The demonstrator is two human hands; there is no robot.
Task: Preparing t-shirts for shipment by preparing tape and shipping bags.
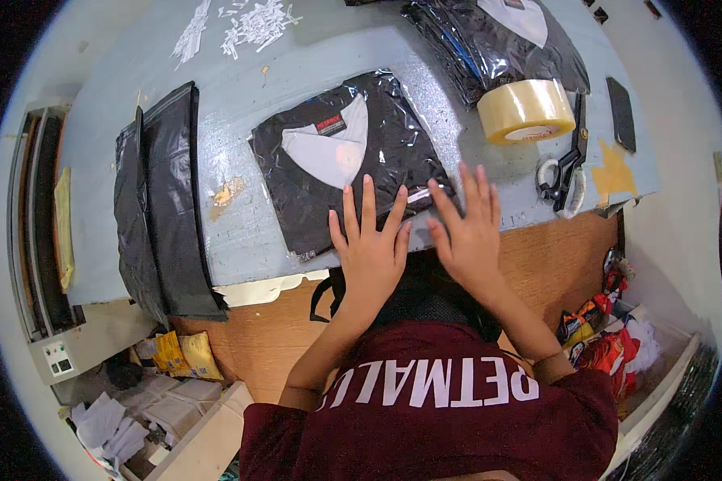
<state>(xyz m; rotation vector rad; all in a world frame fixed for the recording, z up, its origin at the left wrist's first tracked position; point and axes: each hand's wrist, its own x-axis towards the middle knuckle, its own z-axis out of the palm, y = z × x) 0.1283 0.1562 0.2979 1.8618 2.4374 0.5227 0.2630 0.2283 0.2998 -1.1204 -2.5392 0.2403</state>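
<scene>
A folded black shirt with a white collar panel lies flat in a clear plastic bag, close to the table's front edge. Spread over the bag's lower edge is my left hand, fingers apart and nothing gripped. My right hand is just beside the bag's lower right corner, its fingers also apart and empty. Between the two hands a small white label strip shows on the bag. Whether the right fingertips touch the plastic, I cannot tell.
Dark plastic mailing bags lie at left. At right are a tape roll, scissors and a phone. More bagged shirts are stacked behind the tape. White paper strips lie at the back. Open bins stand below the table.
</scene>
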